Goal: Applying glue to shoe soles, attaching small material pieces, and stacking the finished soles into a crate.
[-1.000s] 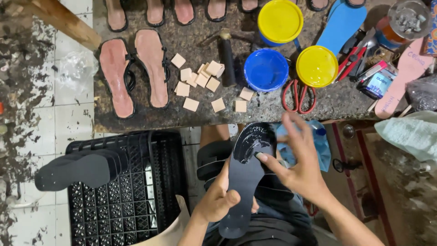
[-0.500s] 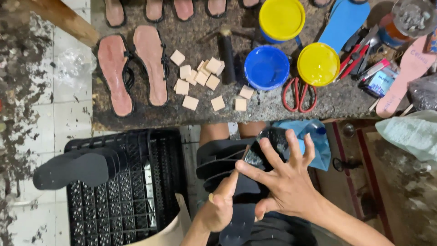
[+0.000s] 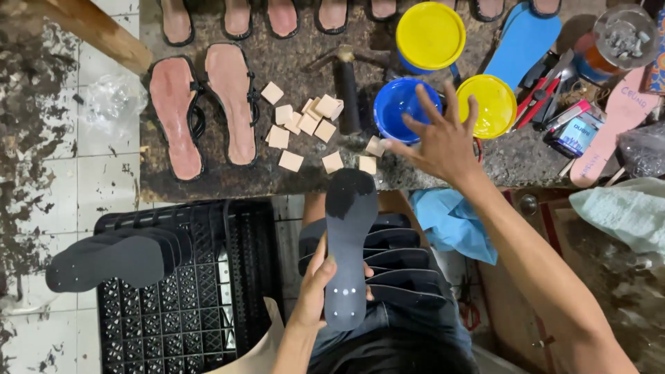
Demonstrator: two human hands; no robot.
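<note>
Here, black sole in left hand grip, right hand apart.

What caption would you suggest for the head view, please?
Left hand grips a black sole while right hand reaches over the blue bowl.

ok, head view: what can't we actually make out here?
- Blue bowl: contents unreadable; right hand covers part of it.
- Sandals along the top edge: cut off by the frame.
- Stack of black soles on the lap: count unclear; the black sole held by the left hand overlaps them.
- Red-handled tools: type unclear, piled together.
</note>
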